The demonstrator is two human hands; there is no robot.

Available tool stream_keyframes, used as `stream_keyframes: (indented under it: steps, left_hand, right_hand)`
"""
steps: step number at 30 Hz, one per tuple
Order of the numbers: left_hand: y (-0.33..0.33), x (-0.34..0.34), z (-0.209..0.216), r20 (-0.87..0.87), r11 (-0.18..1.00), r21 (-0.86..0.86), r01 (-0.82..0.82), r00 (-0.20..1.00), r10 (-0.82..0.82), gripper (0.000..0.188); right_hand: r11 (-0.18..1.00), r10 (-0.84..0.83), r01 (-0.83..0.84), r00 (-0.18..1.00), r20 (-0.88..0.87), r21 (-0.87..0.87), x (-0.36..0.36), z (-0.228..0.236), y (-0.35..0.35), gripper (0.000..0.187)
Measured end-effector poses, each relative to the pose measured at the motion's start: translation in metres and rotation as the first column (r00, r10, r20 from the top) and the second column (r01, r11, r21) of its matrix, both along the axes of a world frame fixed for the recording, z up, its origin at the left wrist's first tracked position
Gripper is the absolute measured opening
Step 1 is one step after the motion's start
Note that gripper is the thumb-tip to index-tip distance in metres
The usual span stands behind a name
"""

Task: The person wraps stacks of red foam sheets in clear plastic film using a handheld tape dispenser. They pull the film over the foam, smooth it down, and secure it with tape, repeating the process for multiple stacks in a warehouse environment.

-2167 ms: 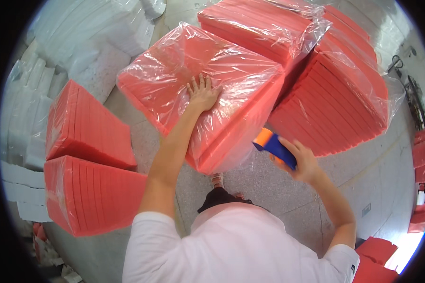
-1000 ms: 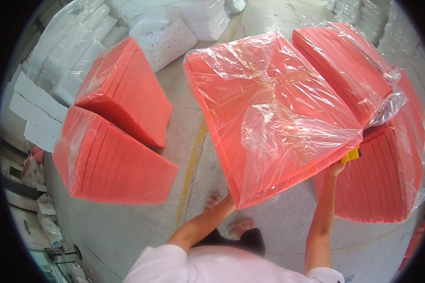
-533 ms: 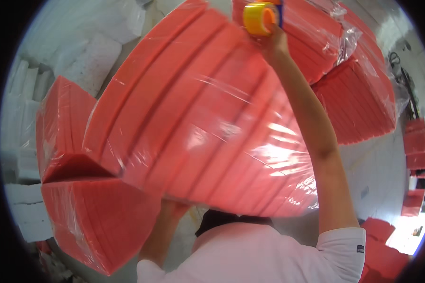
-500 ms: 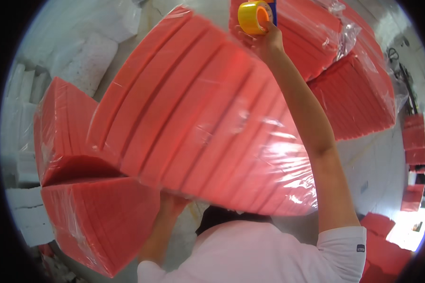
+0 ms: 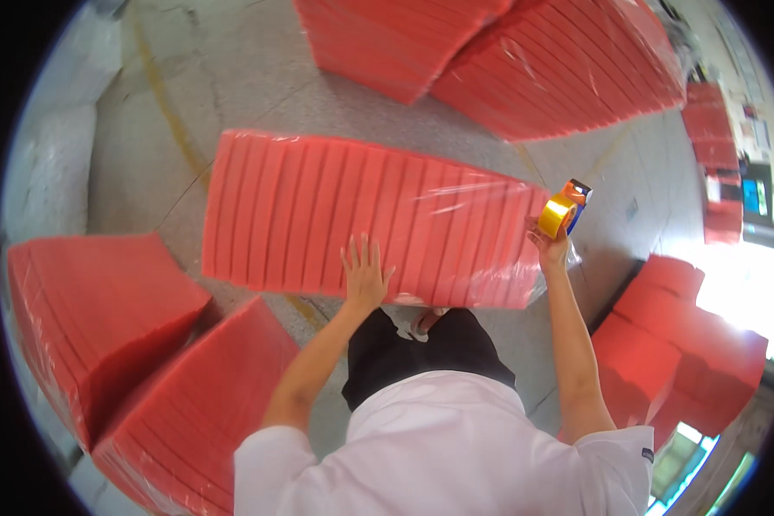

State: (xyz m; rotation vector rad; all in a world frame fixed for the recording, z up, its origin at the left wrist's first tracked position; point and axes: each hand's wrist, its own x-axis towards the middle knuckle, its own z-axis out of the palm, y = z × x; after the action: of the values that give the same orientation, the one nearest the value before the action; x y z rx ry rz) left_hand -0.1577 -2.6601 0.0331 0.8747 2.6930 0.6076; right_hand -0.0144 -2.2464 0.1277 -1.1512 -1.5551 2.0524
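A long bundle of red foam slabs, wrapped in clear plastic film, lies crosswise in front of my legs. My left hand rests on its near side with the fingers spread. At the bundle's right end, my right hand grips a tape dispenser loaded with a roll of yellow tape. The fingers of that hand are partly behind the roll. Wrinkled film shines along the bundle's right part.
Two more wrapped red bundles stand at the left, close together. Larger ones lie at the far side. Several red blocks are stacked at the right. White wrapped material lines the left edge. Grey floor carries a yellow line.
The bundle was raised and tilted close to me; now it lies lower and level. My left hand has come from its underside onto its near side. My right hand has come nearer with the dispenser.
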Motion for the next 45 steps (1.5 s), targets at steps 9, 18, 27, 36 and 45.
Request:
stream_keyframes:
  steps: [9,18,27,36,45]
  left_hand:
    - [0.156,-0.082,-0.104,-0.252,0.987,-0.144,-0.077,0.967,0.039,0.090]
    - [0.183,-0.155,-0.178,-0.347,0.764,-0.398,-0.508,0.854,0.387,0.081]
    - [0.475,0.050,-0.167,-0.213,0.999,-0.029,0.034,0.976,-0.039,0.076]
    - [0.477,0.030,-0.118,-0.309,0.991,-0.122,-0.059,0.951,0.018,0.087]
    - [0.478,-0.028,-0.152,-0.265,0.918,-0.179,-0.353,0.916,0.301,0.084]
  right_hand:
    - [0.947,-0.220,0.215,0.975,-0.005,0.238,0.132,-0.181,0.115,0.052]
    - [0.994,-0.092,0.064,0.927,-0.362,-0.089,0.021,-0.322,0.220,0.039]
    - [0.970,0.105,-0.161,0.952,-0.286,-0.180,0.121,-0.195,0.224,0.047]
    - [0.965,-0.055,0.016,0.989,-0.140,-0.261,0.267,-0.110,0.183,0.058]
    - [0.911,-0.145,0.098,0.985,-0.089,-0.402,0.318,-0.054,0.140,0.071]
